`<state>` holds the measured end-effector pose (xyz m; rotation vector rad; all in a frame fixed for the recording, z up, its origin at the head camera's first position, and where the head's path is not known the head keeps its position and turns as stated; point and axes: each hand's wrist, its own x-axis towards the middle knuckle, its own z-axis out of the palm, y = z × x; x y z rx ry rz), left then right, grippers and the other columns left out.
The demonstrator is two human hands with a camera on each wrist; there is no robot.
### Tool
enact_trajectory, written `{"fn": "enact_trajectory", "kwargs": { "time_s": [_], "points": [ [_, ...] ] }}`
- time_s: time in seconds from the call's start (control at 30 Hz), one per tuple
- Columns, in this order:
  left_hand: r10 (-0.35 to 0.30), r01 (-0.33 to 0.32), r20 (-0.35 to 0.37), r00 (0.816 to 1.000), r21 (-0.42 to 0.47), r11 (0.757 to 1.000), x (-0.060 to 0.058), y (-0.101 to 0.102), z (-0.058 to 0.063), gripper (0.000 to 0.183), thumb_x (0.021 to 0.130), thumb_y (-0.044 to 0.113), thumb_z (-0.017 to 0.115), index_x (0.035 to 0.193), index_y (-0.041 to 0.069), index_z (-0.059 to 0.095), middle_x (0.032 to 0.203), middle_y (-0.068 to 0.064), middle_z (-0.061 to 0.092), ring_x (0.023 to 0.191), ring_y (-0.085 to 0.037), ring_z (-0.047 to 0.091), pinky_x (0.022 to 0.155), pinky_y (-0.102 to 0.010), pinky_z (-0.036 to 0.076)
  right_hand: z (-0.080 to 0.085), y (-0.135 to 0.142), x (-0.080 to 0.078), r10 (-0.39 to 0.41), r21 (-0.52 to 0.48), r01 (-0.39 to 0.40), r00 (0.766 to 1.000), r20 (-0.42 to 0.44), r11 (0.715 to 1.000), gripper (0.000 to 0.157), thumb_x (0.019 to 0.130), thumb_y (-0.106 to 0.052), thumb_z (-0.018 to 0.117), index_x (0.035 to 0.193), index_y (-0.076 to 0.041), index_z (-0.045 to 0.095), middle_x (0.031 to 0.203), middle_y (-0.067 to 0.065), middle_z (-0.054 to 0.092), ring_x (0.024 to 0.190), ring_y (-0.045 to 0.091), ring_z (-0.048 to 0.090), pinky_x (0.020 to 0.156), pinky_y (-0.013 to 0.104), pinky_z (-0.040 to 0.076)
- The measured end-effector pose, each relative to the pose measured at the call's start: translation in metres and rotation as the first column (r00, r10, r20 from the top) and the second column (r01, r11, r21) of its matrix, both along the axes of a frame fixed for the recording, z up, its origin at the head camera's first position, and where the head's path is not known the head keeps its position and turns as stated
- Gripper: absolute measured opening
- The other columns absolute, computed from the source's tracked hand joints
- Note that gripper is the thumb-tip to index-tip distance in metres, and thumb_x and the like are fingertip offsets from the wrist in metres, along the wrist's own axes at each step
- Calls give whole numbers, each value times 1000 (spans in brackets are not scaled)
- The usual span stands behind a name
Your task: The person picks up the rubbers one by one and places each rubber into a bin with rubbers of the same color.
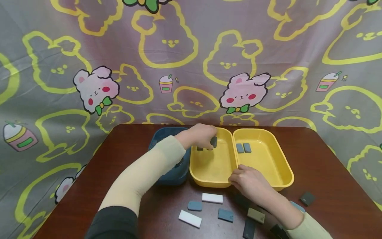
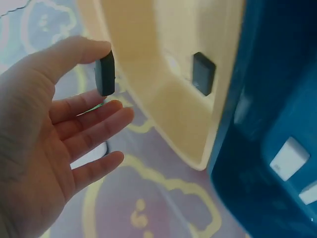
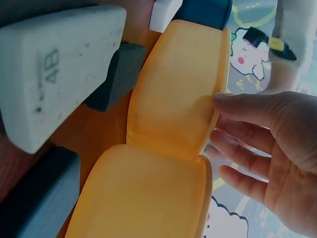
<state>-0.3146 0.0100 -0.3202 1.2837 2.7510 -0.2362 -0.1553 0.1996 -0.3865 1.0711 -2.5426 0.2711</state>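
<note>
My left hand (image 1: 200,135) is over the far part of the left yellow bin (image 1: 213,172), pinching a dark eraser (image 1: 213,142) between thumb and fingers. In the left wrist view the held dark eraser (image 2: 105,74) stands on end under the thumb tip. Another dark eraser (image 2: 203,73) lies inside that bin. My right hand (image 1: 250,181) is at the bin's near rim, beside where the two yellow bins meet. The right wrist view shows its thumb on the rim (image 3: 222,79) and the fingers on the outer side.
The right yellow bin (image 1: 265,162) contains two blue-grey erasers (image 1: 243,148). A dark blue bin (image 1: 173,179) on the left has white erasers (image 2: 290,158) inside. Before the bins lie white erasers (image 1: 212,198), blue ones (image 1: 225,215), an olive one (image 1: 256,215) and several dark ones (image 1: 307,198).
</note>
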Motion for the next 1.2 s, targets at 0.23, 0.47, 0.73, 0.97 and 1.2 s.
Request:
{"fn": "enact_trajectory", "kwargs": {
  "time_s": [0.23,0.47,0.73,0.97,1.2],
  "points": [
    [72,-69,29,997,-72,995,-17,28,-20,18,87,28,71,93,15,60,85,3,58,74,-14,51,68,-28,43,0,2,0,-3,1,3,1000,25,1000,14,75,-5,80,77,-15,71,73,-9,61,67,11,48,59,25,44],
    [106,-103,25,994,-108,989,-24,51,-29,8,89,21,67,90,16,61,88,2,60,78,-15,52,71,-28,44,0,2,0,-10,3,10,999,31,1000,14,75,-5,80,78,-15,71,73,-9,61,67,11,48,59,25,43],
    [167,-159,59,984,-123,980,-27,56,-39,8,89,15,66,93,17,60,91,3,60,81,-15,52,73,-28,43,-3,2,-1,3,-6,-3,1000,9,1000,13,76,-5,80,77,-16,71,74,-9,62,67,10,48,58,24,43],
    [172,-168,19,985,-135,977,-32,57,-49,7,87,14,64,90,17,59,90,2,60,81,-14,53,74,-28,45,-4,1,-2,9,-5,-9,1000,-6,1000,13,76,-6,80,76,-16,71,73,-10,62,66,11,47,58,24,42],
    [141,-140,-2,990,-159,977,-31,62,-53,5,88,12,60,87,16,59,94,1,62,82,-13,55,74,-29,48,-5,2,-3,14,-5,-14,1000,-25,1000,14,76,-6,80,77,-16,71,74,-10,62,67,11,47,58,24,43]
  ]
}}
